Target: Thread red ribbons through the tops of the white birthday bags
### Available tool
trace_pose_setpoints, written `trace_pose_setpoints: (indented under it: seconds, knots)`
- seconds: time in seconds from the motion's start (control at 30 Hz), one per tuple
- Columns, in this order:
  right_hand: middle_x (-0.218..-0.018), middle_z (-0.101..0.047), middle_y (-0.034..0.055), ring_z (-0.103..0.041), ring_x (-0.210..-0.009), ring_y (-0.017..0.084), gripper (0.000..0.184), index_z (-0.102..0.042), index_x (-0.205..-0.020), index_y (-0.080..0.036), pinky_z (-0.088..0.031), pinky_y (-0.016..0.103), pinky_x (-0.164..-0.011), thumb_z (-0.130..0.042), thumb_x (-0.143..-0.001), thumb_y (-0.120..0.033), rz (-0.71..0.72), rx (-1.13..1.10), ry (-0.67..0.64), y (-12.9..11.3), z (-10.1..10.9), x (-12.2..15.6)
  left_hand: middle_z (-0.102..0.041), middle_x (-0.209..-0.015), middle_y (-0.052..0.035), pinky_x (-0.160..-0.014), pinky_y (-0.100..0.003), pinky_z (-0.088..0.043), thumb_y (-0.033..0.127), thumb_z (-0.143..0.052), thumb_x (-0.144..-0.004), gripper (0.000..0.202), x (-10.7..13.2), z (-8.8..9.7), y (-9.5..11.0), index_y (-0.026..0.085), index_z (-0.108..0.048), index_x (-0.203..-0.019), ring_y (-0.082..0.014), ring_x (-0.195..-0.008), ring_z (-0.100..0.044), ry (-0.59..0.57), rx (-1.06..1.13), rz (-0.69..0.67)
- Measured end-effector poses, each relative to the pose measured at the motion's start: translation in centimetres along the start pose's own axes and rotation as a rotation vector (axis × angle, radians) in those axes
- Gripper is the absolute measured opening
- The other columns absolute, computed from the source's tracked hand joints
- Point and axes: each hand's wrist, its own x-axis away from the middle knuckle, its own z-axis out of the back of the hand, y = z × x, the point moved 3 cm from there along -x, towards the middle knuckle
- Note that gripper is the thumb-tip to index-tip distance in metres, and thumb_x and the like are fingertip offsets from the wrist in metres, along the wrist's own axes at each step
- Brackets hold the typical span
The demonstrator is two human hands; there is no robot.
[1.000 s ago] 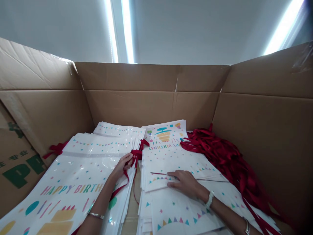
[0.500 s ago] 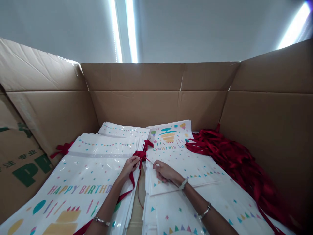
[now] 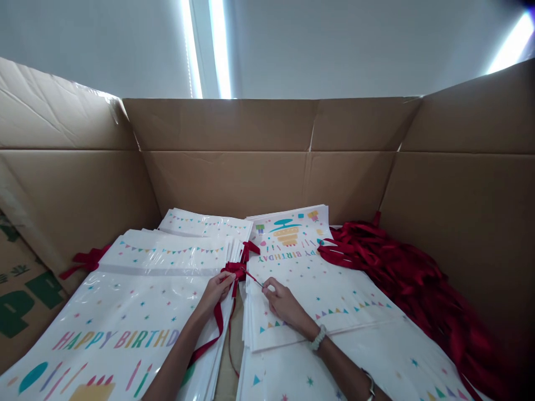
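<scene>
My left hand is closed on a red ribbon, gathered at the right edge of the left stack of white printed bags. One ribbon tail hangs along the stack edge below it. My right hand hovers over the right stack of bags, pinching a thin metal tool, perhaps a hook or needle. A taut red strand runs from the gathered ribbon to the tool's tip. Most of the tool is hidden by my fingers.
A large cardboard box rises around the stacks on the left, back and right. A heap of red ribbons lies along the right wall. Another red ribbon sticks out at the left stack's far left edge.
My right hand is turned slightly, and the tool's tip and the strand show more clearly. The left hand keeps its hold on the ribbon. The view has shifted a little.
</scene>
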Motion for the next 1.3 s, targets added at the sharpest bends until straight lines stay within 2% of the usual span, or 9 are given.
trace_pose_setpoints:
  seconds: [0.17, 0.43, 0.67, 0.93, 1.3]
  knots:
    - [-0.062, -0.047, -0.0056, -0.039, -0.057, 0.010, 0.017, -0.058, -0.107, -0.020, -0.026, 0.021, -0.060, -0.043, -0.104, -0.028, 0.143, 0.196, 0.054, -0.2, -0.3, 0.6, -0.026, -0.053, 0.0122, -0.046, -0.021, -0.007, 0.072, -0.088, -0.058, 0.066, 0.3, -0.1, 0.2, 0.016, -0.060, -0.080, -0.0040, -0.047, -0.014, 0.001, 0.002, 0.007]
    - [-0.066, -0.051, -0.0029, -0.050, -0.067, 0.015, 0.022, -0.061, -0.114, -0.021, -0.028, 0.023, -0.067, -0.041, -0.107, -0.028, 0.133, 0.356, 0.047, -1.7, -0.2, 1.6, -0.026, -0.053, 0.0120, -0.046, -0.021, -0.008, 0.066, -0.089, -0.059, 0.060, 0.5, 0.1, 0.1, 0.018, -0.057, -0.074, -0.0037, -0.045, -0.016, 0.025, 0.037, 0.001]
    - [-0.067, -0.053, -0.0022, -0.051, -0.068, 0.016, 0.023, -0.060, -0.116, -0.021, -0.028, 0.023, -0.067, -0.040, -0.108, -0.027, 0.122, 0.386, 0.046, -2.2, -0.2, 1.9, -0.025, -0.054, 0.0124, -0.046, -0.021, -0.009, 0.069, -0.089, -0.058, 0.063, 0.5, 0.1, -0.1, 0.017, -0.057, -0.074, -0.0037, -0.045, -0.016, 0.080, 0.054, -0.011]
    - [-0.070, -0.054, -0.0012, -0.052, -0.071, 0.017, 0.023, -0.060, -0.117, -0.022, -0.028, 0.023, -0.068, -0.039, -0.109, -0.028, 0.126, 0.413, 0.062, -2.2, -0.1, 1.8, -0.025, -0.055, 0.0119, -0.047, -0.021, -0.009, 0.068, -0.087, -0.065, 0.061, 0.9, -0.2, -0.4, 0.018, -0.055, -0.076, -0.0038, -0.047, -0.015, 0.072, 0.048, -0.020]
    - [-0.067, -0.053, -0.0021, -0.050, -0.068, 0.016, 0.023, -0.060, -0.117, -0.021, -0.026, 0.024, -0.066, -0.040, -0.109, -0.027, 0.124, 0.394, 0.026, -2.5, -0.1, 2.0, -0.026, -0.050, 0.0125, -0.046, -0.022, -0.006, 0.069, -0.090, -0.052, 0.065, 1.3, -0.4, 0.6, 0.017, -0.059, -0.075, -0.0031, -0.045, -0.014, 0.110, 0.049, 0.020]
